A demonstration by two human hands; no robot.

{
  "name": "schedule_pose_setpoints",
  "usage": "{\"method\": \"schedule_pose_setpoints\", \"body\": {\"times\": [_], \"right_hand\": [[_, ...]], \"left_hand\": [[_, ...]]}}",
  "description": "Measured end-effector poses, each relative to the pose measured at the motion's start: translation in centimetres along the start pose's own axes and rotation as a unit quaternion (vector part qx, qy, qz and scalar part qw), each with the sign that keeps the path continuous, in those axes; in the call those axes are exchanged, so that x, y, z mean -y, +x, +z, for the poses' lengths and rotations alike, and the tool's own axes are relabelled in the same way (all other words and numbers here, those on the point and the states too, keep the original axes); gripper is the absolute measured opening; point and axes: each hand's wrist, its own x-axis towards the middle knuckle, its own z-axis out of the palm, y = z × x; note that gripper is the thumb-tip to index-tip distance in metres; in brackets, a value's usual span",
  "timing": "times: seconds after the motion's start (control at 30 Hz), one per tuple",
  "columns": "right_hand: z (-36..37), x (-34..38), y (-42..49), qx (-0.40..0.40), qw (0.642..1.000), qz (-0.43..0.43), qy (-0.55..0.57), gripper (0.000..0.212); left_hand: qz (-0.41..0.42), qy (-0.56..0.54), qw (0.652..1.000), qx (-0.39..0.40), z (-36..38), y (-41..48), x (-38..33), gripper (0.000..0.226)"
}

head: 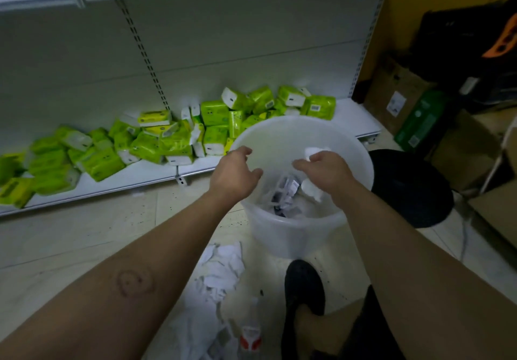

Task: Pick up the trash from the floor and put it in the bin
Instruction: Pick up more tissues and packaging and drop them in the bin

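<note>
Both hands held over white bin: L hand spread, empty. White crumpled paper pinched by R hand. More paper scraps seen on near floor.

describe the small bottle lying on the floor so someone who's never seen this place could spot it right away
Start at the white translucent bin on the floor before the low shelf of green packs. Below it lies scattered white paper. The bottle lies at its near end, beside the black shoe: the only item with a red-orange band.

Dim, soft focus; dark right side; wide-angle edge distortion.
</note>
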Motion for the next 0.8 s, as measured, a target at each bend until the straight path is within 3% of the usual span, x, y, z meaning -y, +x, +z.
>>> {"method": "schedule_pose_setpoints", "body": {"times": [0.07, 0.17, 0.4, 0.57, 0.67, 0.8], "right_hand": [[0.6, -0.1, -0.3, 0.031, 0.997, -0.007, -0.075, 0.054], [1.5, 0.5, -0.9, 0.055, 0.989, -0.035, -0.131, 0.049], [5.9, 3.2, -5.6, 0.112, 0.96, -0.106, -0.232, 0.057], [12.1, 3.8, -9.8, 0.182, 0.927, -0.166, -0.284, 0.055], [15.3, 3.5, -11.1, 0.273, 0.892, -0.159, -0.322, 0.059], [18.7, 2.6, -11.4, 0.32, 0.877, -0.124, -0.335, 0.055]], "left_hand": [[0.001, 0.025, 1.0, 0.006, 0.7, -0.6, 0.6, 0.036], [0.0, 0.052, 0.998, 0.022, 0.4, -2.0, 2.2, 0.008], [-0.009, 0.081, 0.995, 0.062, -3.4, -7.0, 7.3, 0.029], [-0.044, 0.048, 0.995, 0.078, -5.5, -10.7, 12.5, 0.009], [-0.076, 0.044, 0.992, 0.086, -5.4, -12.6, 16.1, 0.041], [-0.132, 0.03, 0.984, 0.12, -3.9, -14.1, 20.2, 0.055]]}}
